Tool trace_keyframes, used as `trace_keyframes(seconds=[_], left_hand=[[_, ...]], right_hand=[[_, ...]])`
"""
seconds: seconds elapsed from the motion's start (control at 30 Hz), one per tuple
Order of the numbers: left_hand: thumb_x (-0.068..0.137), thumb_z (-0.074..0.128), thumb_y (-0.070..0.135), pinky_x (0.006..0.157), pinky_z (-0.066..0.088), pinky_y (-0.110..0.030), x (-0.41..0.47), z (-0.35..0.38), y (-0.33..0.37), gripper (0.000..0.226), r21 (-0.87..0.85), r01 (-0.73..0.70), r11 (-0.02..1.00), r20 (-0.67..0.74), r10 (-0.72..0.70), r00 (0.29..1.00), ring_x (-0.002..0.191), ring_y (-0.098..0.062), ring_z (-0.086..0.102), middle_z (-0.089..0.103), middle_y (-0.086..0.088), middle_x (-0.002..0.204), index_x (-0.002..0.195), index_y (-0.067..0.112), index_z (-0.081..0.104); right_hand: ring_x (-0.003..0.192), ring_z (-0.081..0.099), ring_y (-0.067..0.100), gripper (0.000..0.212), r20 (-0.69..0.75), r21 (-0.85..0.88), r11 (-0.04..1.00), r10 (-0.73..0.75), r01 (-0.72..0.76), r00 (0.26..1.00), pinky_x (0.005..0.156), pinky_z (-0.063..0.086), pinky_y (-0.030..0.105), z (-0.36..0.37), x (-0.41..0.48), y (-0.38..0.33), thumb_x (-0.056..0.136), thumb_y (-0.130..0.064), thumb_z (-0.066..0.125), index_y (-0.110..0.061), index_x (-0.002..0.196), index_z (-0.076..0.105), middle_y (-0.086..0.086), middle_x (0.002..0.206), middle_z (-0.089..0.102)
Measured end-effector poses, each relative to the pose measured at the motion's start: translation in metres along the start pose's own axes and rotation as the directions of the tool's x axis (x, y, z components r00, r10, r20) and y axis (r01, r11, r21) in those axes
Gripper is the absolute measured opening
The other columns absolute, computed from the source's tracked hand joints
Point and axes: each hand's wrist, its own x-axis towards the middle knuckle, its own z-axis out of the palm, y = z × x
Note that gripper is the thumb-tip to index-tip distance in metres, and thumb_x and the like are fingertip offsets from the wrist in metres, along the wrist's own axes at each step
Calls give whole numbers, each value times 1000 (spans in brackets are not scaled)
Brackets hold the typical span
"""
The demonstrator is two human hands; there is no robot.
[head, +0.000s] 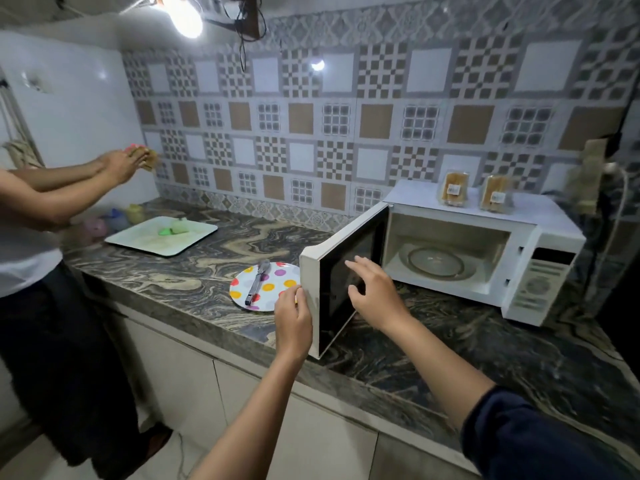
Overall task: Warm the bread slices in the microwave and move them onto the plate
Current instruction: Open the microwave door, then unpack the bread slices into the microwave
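A white microwave point(540, 268) stands on the marble counter with its door point(341, 271) swung wide. Inside, the glass turntable point(436, 263) holds nothing. My left hand point(293, 315) grips the outer edge of the door. My right hand point(375, 292) hovers with fingers spread in front of the door's dark inner window. Two wrapped packs of bread slices point(453, 188) point(497, 199) stand upright on top of the microwave. A polka-dot plate point(273, 289) lies left of the door, with metal tongs point(257, 282) resting across it.
Another person stands at the left, their hands point(126, 164) holding something brown near the wall. A white tray point(161, 235) with green items and small coloured cups point(114, 220) sits at the counter's back left. A cable and plug point(613, 188) hang at the far right.
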Motion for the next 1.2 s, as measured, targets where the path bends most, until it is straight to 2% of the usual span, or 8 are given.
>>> trace_keyframes(seconds=[0.2, 0.37, 0.5, 0.6, 0.77, 0.87, 1.03, 1.2], left_hand=[[99, 38, 16, 84, 30, -17, -35, 27, 48, 28, 53, -149, 987, 54, 146, 988, 101, -17, 50, 59, -4, 108, 111, 2, 60], [99, 40, 16, 99, 31, -24, -64, 80, 79, 32, 30, -195, 980, 156, 188, 970, 118, -25, 50, 59, -14, 122, 119, 0, 58], [100, 37, 21, 93, 32, -22, -73, 126, 107, 33, -22, -211, 977, 244, 210, 947, 116, -22, 49, 59, -10, 120, 121, 3, 56], [100, 36, 25, 100, 34, -28, -64, 162, 126, 38, -54, -206, 977, 306, 212, 928, 121, -22, 47, 56, -10, 127, 128, 4, 52], [100, 36, 27, 105, 30, -29, -14, 221, 147, 41, -81, -233, 969, 368, 246, 897, 126, -22, 43, 51, -12, 133, 132, 3, 46], [99, 38, 27, 108, 29, -33, 27, 253, 157, 41, -80, -224, 971, 374, 237, 897, 129, -23, 41, 49, -12, 136, 133, 5, 46], [98, 41, 30, 108, 30, -34, 108, 302, 173, 45, -99, -267, 959, 420, 284, 862, 131, -22, 39, 44, -10, 141, 137, 8, 41], [94, 49, 31, 105, 31, -33, 181, 340, 179, 49, -35, -302, 953, 407, 289, 866, 128, -26, 39, 45, -14, 138, 134, 4, 42]], right_hand=[[135, 37, 18, 41, -74, -5, 993, 115, -115, 991, 108, 26, 23, -79, -53, 49, 92, -13, 50, -11, 133, 50, 4, 144, 44], [132, 39, 17, 37, -101, -9, 967, 251, -253, 963, 106, 32, 28, -127, -95, 97, 94, -19, 49, -15, 131, 51, 1, 141, 46], [130, 42, 18, 36, -166, -13, 945, 321, -327, 932, 105, 33, 27, -161, -109, 127, 94, -18, 50, -16, 129, 53, 1, 138, 48], [129, 44, 18, 36, -212, -20, 930, 355, -367, 910, 103, 35, 27, -183, -104, 149, 93, -17, 50, -16, 129, 53, 2, 138, 48], [127, 44, 17, 36, -267, -27, 915, 382, -403, 885, 100, 33, 22, -206, -67, 186, 93, -16, 52, -15, 129, 53, 2, 137, 49], [119, 50, 16, 37, -285, 7, 911, 398, -413, 872, 87, 35, 15, -215, -32, 204, 94, -14, 51, -14, 130, 52, 1, 136, 49], [123, 49, 18, 38, -367, 8, 912, 384, -410, 847, 101, 38, 27, -233, 56, 240, 92, -15, 53, -13, 130, 52, 4, 135, 53], [127, 47, 19, 41, -385, 77, 894, 435, -441, 814, 100, 37, 26, -240, 133, 268, 92, -17, 53, -11, 132, 49, 6, 138, 51]])
